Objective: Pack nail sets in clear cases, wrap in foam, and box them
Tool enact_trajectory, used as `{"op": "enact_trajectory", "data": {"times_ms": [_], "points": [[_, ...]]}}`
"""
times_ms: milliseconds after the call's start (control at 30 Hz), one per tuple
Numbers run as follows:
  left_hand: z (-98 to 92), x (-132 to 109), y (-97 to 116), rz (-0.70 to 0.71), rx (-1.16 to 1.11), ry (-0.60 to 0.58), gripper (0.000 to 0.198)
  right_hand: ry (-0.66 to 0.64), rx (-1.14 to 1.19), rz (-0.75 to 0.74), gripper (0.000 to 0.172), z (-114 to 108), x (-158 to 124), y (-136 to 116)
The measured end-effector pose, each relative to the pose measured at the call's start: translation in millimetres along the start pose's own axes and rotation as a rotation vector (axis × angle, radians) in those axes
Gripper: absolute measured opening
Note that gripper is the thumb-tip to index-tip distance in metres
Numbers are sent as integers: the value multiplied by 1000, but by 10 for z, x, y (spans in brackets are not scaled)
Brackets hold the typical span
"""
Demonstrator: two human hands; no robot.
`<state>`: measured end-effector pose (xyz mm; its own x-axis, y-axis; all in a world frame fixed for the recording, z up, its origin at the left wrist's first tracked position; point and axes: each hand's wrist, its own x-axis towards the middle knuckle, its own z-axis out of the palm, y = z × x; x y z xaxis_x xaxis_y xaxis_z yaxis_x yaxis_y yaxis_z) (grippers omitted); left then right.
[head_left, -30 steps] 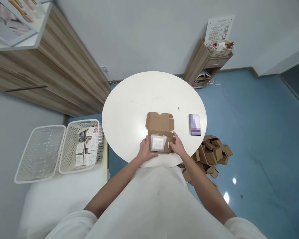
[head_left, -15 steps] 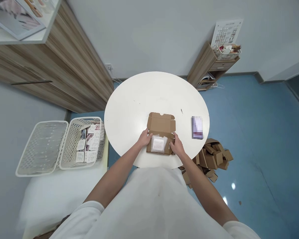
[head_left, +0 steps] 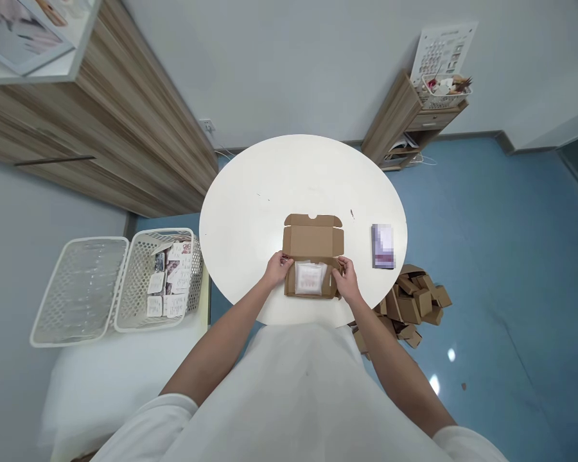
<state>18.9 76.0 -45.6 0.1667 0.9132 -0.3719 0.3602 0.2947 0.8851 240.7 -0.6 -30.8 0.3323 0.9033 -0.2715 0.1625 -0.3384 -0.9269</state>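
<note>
An open cardboard box (head_left: 314,241) lies near the front edge of the round white table, its lid folded back away from me. Inside it sits a white packet (head_left: 309,278) in clear wrapping; faint pinkish print shows on it. My left hand (head_left: 277,268) pinches the box's left side at the lid hinge, thumb and fingers together. At the right side, my right hand (head_left: 345,279) grips the box's edge near the same hinge line. Part of each side wall is hidden by the fingers.
On the table (head_left: 250,192) at right lies a purple pack (head_left: 383,246), blurred out. Flattened and folded cardboard boxes (head_left: 409,305) are heaped on the floor at right. Two white baskets (head_left: 125,289) stand at left, one with printed packets. A small wooden cabinet (head_left: 399,122) stands behind.
The box's lid has tipped further back and lies flatter, with its end flaps spread. Both hands have shifted slightly at the box's sides. The view has moved a little.
</note>
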Motion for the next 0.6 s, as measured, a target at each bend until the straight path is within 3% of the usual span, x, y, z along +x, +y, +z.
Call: {"op": "enact_trajectory", "data": {"times_ms": [167,333,467,600], "points": [[-17,0,-45,21,-48,-10,20,-24,66,71,29,10,12,-19],[-16,-25,-80,13,-72,-26,24,52,175,134,56,106,-10,-79],[-20,-40,-99,-7,-77,-40,21,80,43,177,73,162,-32,-63],[-28,-43,-83,-6,-77,-41,23,39,-88,111,64,121,-61,40]]}}
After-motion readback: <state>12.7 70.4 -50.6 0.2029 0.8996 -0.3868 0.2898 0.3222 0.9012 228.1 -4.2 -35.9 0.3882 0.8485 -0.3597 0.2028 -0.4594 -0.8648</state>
